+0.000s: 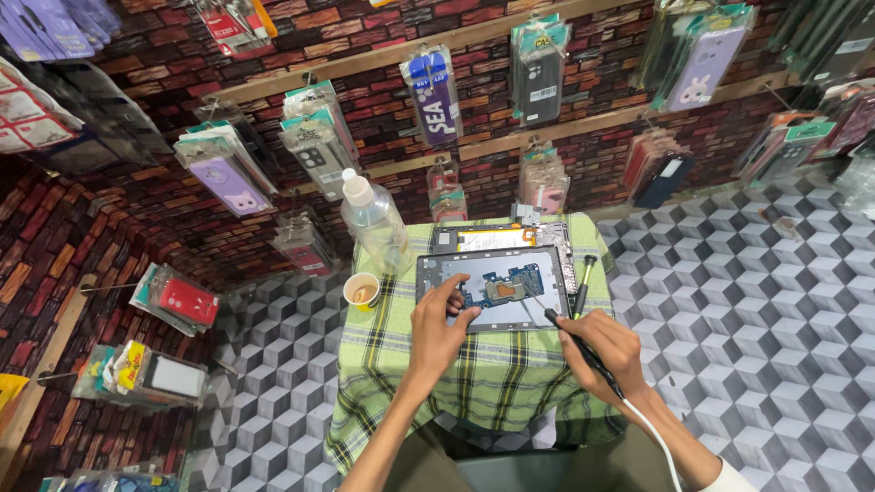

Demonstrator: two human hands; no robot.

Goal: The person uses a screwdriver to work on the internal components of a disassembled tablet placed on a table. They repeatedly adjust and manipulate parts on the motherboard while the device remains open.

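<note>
A single head-worn camera looks steeply down from above the small table with the green plaid cloth (437,383), close enough that the table fills the middle of the frame. The view faces forward toward the brick-patterned wall (583,155) beyond the table's far edge, with the cube-patterned floor (756,301) spreading to either side of the table. Wide-angle bending curves the wall's wooden rails.
</note>
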